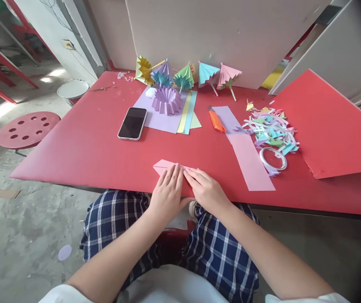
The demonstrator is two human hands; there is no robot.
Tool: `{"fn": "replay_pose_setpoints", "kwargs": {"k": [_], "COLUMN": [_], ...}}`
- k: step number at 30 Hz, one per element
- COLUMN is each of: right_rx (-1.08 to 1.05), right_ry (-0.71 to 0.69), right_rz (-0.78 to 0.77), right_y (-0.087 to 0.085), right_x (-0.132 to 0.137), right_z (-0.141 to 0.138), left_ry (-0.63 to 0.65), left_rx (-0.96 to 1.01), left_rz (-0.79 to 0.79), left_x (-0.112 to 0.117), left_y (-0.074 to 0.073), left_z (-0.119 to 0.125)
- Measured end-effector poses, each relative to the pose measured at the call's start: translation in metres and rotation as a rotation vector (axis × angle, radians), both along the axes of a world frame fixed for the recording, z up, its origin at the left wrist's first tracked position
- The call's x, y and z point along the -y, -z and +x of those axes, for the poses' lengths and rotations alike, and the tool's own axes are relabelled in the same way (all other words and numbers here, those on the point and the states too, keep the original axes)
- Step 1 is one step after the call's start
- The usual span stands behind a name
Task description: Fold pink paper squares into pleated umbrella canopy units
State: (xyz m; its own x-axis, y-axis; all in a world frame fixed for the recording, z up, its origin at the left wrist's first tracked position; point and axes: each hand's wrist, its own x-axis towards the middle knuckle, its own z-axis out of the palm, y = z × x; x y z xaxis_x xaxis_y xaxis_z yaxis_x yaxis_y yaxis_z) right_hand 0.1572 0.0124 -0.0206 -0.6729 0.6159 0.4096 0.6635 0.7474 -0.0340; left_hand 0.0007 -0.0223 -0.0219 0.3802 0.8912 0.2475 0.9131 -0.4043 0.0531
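Observation:
A narrow folded strip of pink paper (160, 166) lies near the front edge of the red table. It has a pointed left end and a crease along its length. My left hand (168, 187) rests on the strip, fingers stretched out and flat over its middle. Against the strip's right part, my right hand (208, 190) presses its outstretched fingertips, close beside the left fingers. Both hands cover much of the paper, and my right thumb is hidden. Right of my hands is a longer flat piece of pink paper (252, 164).
Across the red table (82, 147) are a phone (132, 123), stacked coloured sheets (158, 120), a pleated purple paper ring (167, 101), several paper umbrellas (208, 73), an orange cutter (216, 120), paper scraps (272, 130) and a tape roll (273, 158). A red board (335, 130) leans right.

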Motion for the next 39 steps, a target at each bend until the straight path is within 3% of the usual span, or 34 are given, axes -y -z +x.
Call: {"fn": "replay_pose_setpoints", "kwargs": {"k": [4,14,26,32,35,37,39], "right_rx": [-0.002,-0.038,0.006,0.03,0.027,0.014,-0.01], "right_ry": [0.035,0.07,0.064,0.045,0.041,0.034,0.022], "right_rz": [-0.022,-0.046,-0.042,-0.046,-0.065,-0.078,-0.076], "right_y": [-0.003,-0.001,-0.004,-0.004,-0.004,-0.004,-0.003], "right_x": [-0.001,0.0,-0.001,-0.002,-0.002,-0.002,-0.003], "right_z": [-0.002,-0.006,-0.006,-0.005,-0.005,-0.005,-0.004], "left_ry": [-0.112,-0.182,-0.217,-0.286,-0.173,-0.003,0.03], "left_rx": [0.008,0.002,0.049,0.087,0.083,0.02,-0.011], "left_rz": [-0.002,-0.014,0.073,0.098,0.13,0.077,0.031], "left_x": [0.009,0.018,0.03,0.025,0.013,0.006,0.001], "left_y": [0.0,-0.003,-0.013,-0.028,-0.029,-0.022,-0.013], "left_z": [0.013,0.016,-0.017,-0.029,-0.025,-0.019,-0.014]}}
